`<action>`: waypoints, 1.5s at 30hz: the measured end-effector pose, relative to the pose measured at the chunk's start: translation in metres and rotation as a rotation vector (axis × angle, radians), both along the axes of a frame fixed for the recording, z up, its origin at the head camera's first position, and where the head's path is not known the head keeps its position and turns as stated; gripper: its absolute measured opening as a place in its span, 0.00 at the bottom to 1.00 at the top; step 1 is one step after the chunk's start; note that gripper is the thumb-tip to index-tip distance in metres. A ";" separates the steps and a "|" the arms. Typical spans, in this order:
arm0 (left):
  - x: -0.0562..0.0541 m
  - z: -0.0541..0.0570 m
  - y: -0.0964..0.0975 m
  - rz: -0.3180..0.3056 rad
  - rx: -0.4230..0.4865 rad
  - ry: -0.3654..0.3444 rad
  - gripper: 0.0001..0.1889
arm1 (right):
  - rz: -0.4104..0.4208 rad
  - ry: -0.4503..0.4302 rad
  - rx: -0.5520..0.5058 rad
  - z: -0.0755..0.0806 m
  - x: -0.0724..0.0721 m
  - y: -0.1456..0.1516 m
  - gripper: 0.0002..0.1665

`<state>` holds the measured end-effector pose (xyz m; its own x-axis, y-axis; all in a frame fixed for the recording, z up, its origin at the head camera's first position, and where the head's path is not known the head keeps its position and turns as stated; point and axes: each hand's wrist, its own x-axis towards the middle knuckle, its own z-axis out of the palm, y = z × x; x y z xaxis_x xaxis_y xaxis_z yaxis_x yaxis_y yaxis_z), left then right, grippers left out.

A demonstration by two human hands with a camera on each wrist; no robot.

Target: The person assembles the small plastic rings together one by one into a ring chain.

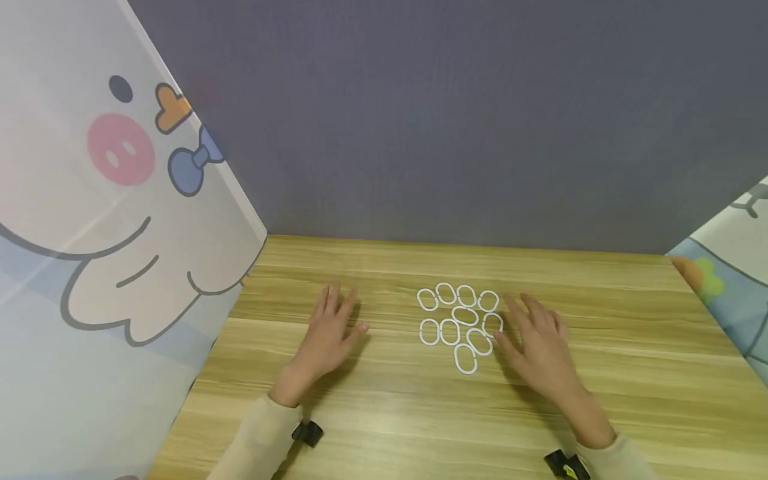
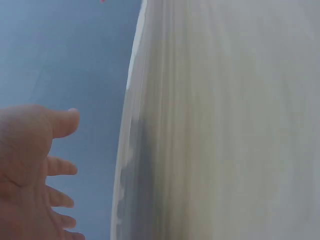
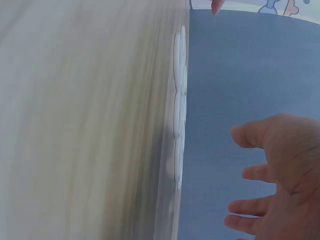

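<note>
The left hand (image 1: 326,339) and right hand (image 1: 540,350) emerge from long cream sleeves (image 1: 258,435); small black blocks (image 1: 309,433) sit by the cuffs, the right bearing a yellow mark (image 1: 570,472).

10 white oval rings (image 1: 459,331) on wood-grain table (image 1: 384,420) | 4 in back row, 6 before them | bare left hand (image 1: 326,340) left of rings, apart | bare right hand (image 1: 540,350) just beside their right edge | flat grey upright panel (image 1: 444,133) behind table | white-and-blue cartoon-printed panel (image 1: 120,280) at table's left end | second cartoon-printed panel (image 1: 741,293) at right end
</note>
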<state>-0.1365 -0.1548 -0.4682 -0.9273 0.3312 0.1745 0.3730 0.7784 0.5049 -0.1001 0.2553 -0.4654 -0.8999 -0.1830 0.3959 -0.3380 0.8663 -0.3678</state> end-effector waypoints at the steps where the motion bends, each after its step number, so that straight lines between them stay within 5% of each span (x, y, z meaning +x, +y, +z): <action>1: 0.000 0.000 0.002 -0.005 0.009 0.003 0.37 | -0.003 0.011 -0.012 0.000 0.000 -0.002 0.44; 17: -0.002 -0.014 0.039 -0.079 0.206 0.153 0.15 | -0.028 0.157 -0.181 -0.005 0.003 -0.021 0.24; 23: -0.003 -0.023 0.049 -0.113 0.311 0.124 0.12 | -0.016 0.149 -0.192 -0.009 0.001 -0.024 0.21; 33: 0.005 -0.023 0.071 -0.059 0.367 -0.086 0.12 | -0.004 0.068 -0.214 -0.014 0.001 -0.036 0.14; 45: 0.007 -0.029 0.082 -0.077 0.367 -0.044 0.11 | 0.039 0.012 -0.263 -0.022 -0.001 -0.047 0.14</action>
<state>-0.1298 -0.0723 -0.4976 -0.9113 0.3232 0.2552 0.3954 0.5133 0.7617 -0.1008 0.2087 -0.4875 -0.8892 -0.1068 0.4450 -0.3748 0.7279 -0.5742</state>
